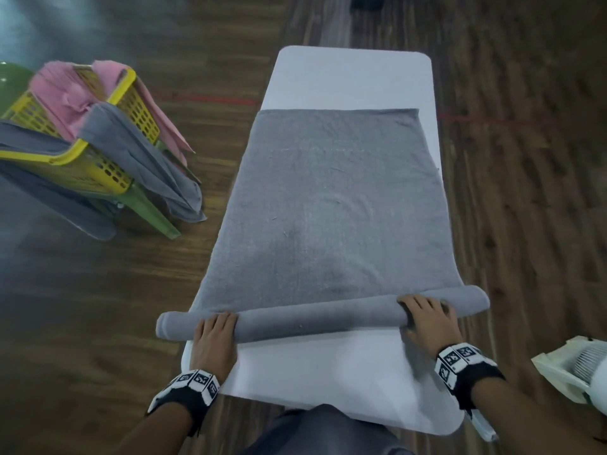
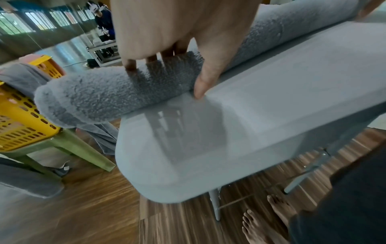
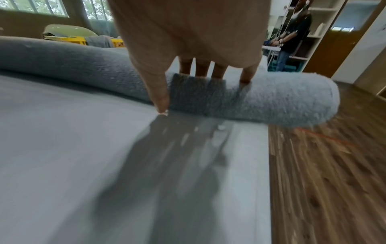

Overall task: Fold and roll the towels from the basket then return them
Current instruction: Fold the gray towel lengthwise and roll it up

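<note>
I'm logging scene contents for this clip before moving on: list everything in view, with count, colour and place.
towel on table: one, grey, flat on the table, near end rolled into a tube
table: one, white, centre
basket: one, yellow, on the stool, left of the table
towels in basket: pink and grey, draped over the rim, count unclear
stool: one, green, under the basket
fan: one, white, lower right
floor: dark wood
other people: two, far background in the wrist views
left hand: on the roll near its left end
right hand: on the roll near its right end
bare feet: two, under the table
</note>
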`<action>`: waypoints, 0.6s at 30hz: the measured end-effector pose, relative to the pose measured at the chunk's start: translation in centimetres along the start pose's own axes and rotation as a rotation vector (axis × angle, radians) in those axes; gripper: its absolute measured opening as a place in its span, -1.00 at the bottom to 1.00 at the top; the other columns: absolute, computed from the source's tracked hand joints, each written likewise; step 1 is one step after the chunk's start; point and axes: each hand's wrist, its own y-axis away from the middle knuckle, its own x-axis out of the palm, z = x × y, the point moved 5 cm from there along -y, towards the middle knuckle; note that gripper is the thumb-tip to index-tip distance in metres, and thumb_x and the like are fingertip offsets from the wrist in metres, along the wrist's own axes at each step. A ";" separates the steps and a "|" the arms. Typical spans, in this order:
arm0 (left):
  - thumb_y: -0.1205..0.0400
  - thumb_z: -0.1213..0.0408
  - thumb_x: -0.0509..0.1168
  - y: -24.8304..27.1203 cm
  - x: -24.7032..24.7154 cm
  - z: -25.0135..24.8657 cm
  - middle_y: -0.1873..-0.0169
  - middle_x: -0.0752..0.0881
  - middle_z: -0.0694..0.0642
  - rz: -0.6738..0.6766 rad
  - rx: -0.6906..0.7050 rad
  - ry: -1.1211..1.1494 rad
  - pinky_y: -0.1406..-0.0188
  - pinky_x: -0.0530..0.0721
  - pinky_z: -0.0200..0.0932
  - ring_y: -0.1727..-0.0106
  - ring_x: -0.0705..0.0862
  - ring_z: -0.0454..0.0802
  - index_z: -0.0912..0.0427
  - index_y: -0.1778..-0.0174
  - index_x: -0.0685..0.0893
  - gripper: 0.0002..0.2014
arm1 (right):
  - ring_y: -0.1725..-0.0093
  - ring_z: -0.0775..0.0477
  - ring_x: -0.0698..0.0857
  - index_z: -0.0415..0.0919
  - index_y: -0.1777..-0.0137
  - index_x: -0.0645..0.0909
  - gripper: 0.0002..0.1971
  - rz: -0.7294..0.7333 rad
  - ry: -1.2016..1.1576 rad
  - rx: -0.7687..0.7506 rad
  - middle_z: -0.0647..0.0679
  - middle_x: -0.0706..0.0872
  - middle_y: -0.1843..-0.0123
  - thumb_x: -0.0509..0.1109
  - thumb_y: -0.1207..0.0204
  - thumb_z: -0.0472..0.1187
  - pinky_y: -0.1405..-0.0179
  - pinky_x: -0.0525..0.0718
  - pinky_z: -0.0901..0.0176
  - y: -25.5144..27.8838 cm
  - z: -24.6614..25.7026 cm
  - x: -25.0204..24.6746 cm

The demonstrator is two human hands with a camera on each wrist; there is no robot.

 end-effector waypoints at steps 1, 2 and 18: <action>-0.29 0.37 0.43 -0.7 -0.8 -0.4 0.03 0.75 0.09 -0.019 0.005 0.000 -0.13 0.63 0.14 -0.02 0.70 0.18 0.14 -0.04 0.71 -0.62 | -0.32 -0.09 0.59 0.14 -0.35 0.54 -0.45 0.019 0.029 0.018 0.09 0.65 -0.33 0.48 -0.32 0.01 -0.33 0.34 -0.18 -0.8 0.3 -0.7; -0.34 0.29 0.36 -1.4 -1.7 -0.8 0.10 0.76 0.05 -0.014 0.002 -0.003 -0.10 0.58 0.08 0.03 0.70 0.15 0.09 0.04 0.71 -0.73 | -0.32 -0.05 0.59 0.19 -0.36 0.53 -0.49 0.050 0.066 0.028 0.14 0.66 -0.33 0.42 -0.36 0.05 -0.31 0.32 -0.13 -1.5 0.6 -1.3; -0.28 0.15 0.40 -3.0 -2.0 -0.1 0.16 0.73 0.00 0.083 -0.019 -0.108 -0.08 0.55 0.10 0.08 0.71 0.13 0.03 0.11 0.64 -0.73 | -0.11 -0.09 0.67 0.18 -0.03 0.59 -0.65 0.035 0.013 0.003 0.13 0.76 -0.07 0.52 -0.25 -0.12 -0.23 0.34 -0.10 -1.8 0.2 -1.9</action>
